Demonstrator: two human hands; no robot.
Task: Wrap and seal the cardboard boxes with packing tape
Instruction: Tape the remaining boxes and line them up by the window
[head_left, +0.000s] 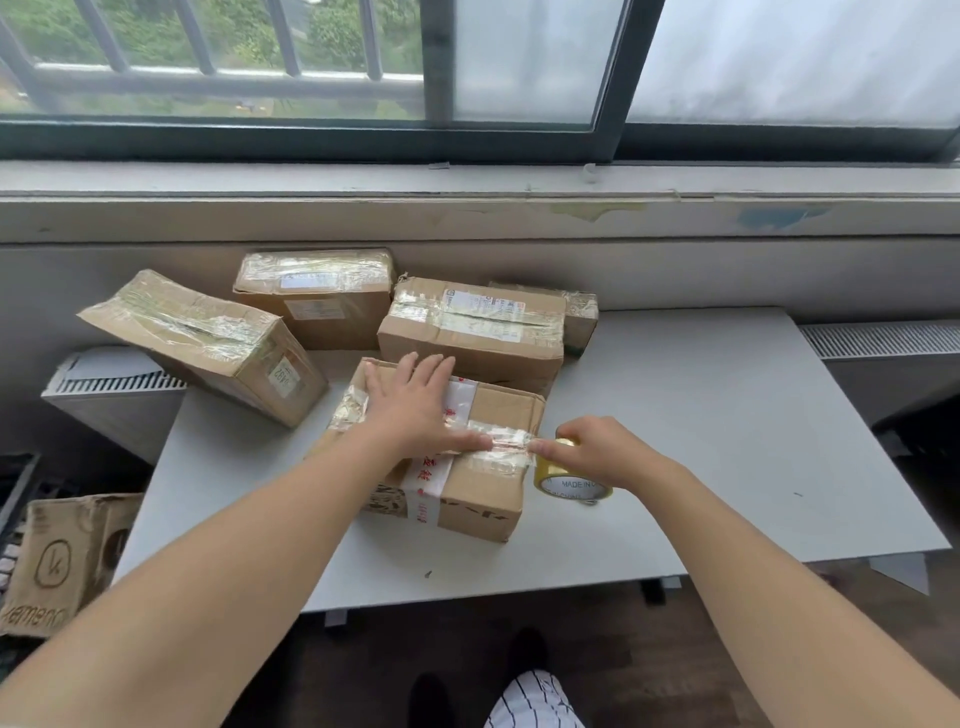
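Partly taped cardboard box (480, 488), crinkled clear tape (506, 451)

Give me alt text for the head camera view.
A person's left hand presses flat on a cardboard box on a grey table, while the right hand holds a roll of packing tape at the box's right edge, a strip stretched across its top. Four taped boxes sit behind.

matt cardboard box (483, 499), glossy tape roll (563, 475)
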